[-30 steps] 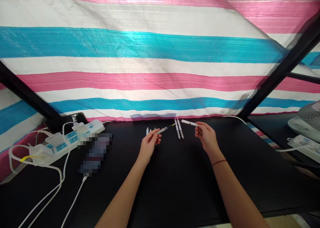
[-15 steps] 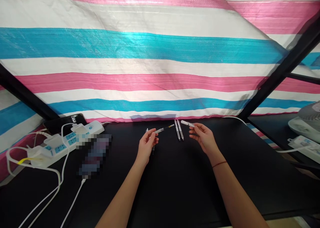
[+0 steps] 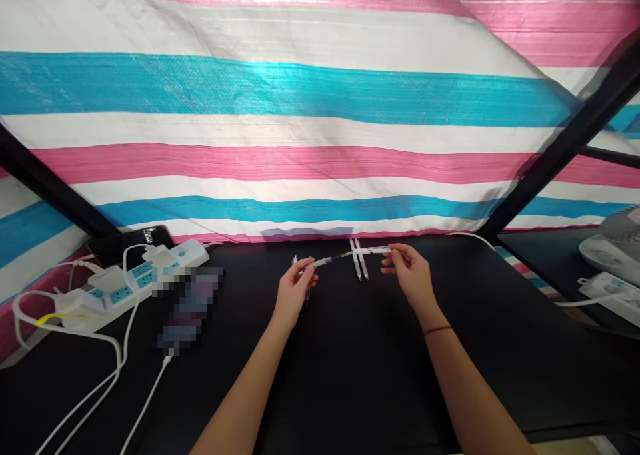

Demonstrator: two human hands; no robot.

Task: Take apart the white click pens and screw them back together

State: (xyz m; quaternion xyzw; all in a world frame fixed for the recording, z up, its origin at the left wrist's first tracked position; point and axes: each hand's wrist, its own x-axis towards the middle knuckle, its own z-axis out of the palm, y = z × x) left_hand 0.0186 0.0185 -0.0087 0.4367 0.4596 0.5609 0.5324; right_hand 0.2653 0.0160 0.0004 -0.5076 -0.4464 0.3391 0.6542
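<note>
My left hand (image 3: 295, 288) pinches the clear grip section of a pen (image 3: 323, 262), from which a thin refill (image 3: 343, 255) points right. In my right hand (image 3: 411, 268) is a white pen barrel (image 3: 373, 250), held by its clear right end between thumb and fingers. The refill's free end meets the barrel's left end; whether it is inside I cannot tell. Two white pens (image 3: 357, 268) lie side by side on the black table (image 3: 360, 362), partly behind the barrel. Another pen (image 3: 307, 298) shows in part beneath my left hand, mostly hidden by it.
On the left stands a white power strip (image 3: 145, 278) with plugs and loose white cables (image 3: 120, 348). A blurred-out phone (image 3: 190, 312) lies beside it, and a black device (image 3: 130, 245) behind. Striped sheeting (image 3: 320, 135) hangs at the back. At right are a fan (image 3: 620, 238) and another strip (image 3: 610, 295).
The white barrel in my right hand has turned level, and its left end has come to the refill's tip. My left hand has hardly moved.
</note>
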